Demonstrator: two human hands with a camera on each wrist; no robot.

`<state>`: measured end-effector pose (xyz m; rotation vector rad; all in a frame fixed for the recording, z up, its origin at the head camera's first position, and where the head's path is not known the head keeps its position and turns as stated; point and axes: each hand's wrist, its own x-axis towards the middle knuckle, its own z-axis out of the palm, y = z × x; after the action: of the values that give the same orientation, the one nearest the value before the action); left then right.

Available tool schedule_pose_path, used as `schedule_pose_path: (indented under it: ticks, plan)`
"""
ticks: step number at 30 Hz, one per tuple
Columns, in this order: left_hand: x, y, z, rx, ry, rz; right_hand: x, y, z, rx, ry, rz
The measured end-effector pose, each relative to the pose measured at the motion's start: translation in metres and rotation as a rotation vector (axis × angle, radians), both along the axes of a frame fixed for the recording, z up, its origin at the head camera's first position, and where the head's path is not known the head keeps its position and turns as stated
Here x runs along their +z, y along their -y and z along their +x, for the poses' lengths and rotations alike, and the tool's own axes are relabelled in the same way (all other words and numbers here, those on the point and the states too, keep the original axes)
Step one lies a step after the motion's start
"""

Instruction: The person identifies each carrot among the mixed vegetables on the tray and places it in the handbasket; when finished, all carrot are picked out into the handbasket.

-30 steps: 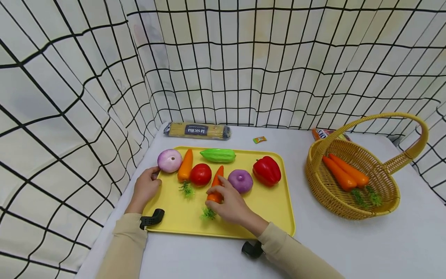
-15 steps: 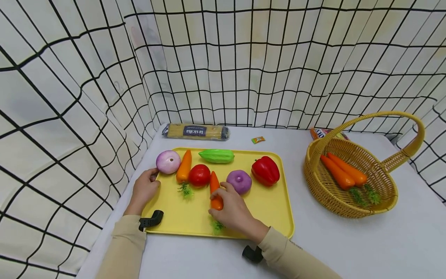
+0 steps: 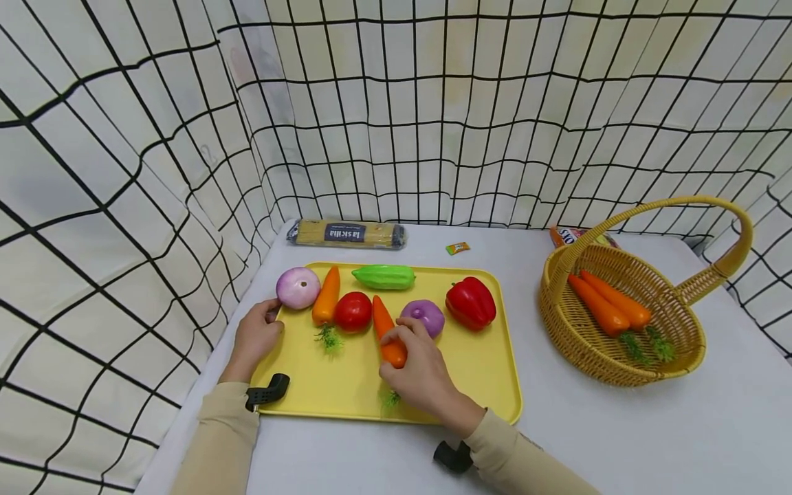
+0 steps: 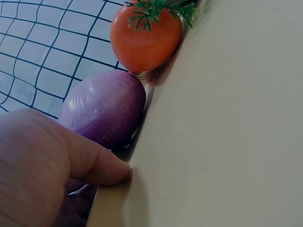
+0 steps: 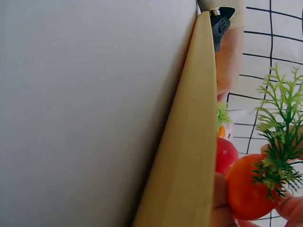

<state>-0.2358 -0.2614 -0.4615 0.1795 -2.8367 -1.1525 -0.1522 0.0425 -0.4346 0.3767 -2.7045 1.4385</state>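
My right hand pinches a toy carrot near its thick end, over the yellow tray. The carrot slants, its tip pointing away toward the tomato; its green top is partly under the hand. In the right wrist view, fingers and thumb lie around the orange carrot end. My left hand grips the tray's left rim, thumb on top, just below a purple onion. The left wrist view shows that thumb on the rim beside the onion.
Another carrot, a green ridged vegetable, a purple round vegetable and a red bell pepper lie on the tray. A wicker basket at right holds two carrots. Behind are a pasta pack, a small sweet and a snack bag.
The right hand has shifted the carrot slightly toward me and right, turning it so its tip now leans left. The left hand stays at the tray rim.
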Motion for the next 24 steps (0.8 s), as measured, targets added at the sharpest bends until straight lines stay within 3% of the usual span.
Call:
schedule_pose_path:
  ticks: [10,18,24]
  plan:
    - [0.001,0.0,0.002,-0.001,0.009,0.002,0.006,-0.017,-0.004,-0.004,-0.147,-0.19]
    - [0.002,0.0,0.003,-0.004,0.008,0.011,0.014,-0.042,-0.009,-0.041,-0.162,-0.306]
    - [0.001,0.0,0.003,-0.002,0.002,0.015,0.038,-0.062,-0.001,-0.062,-0.178,-0.376]
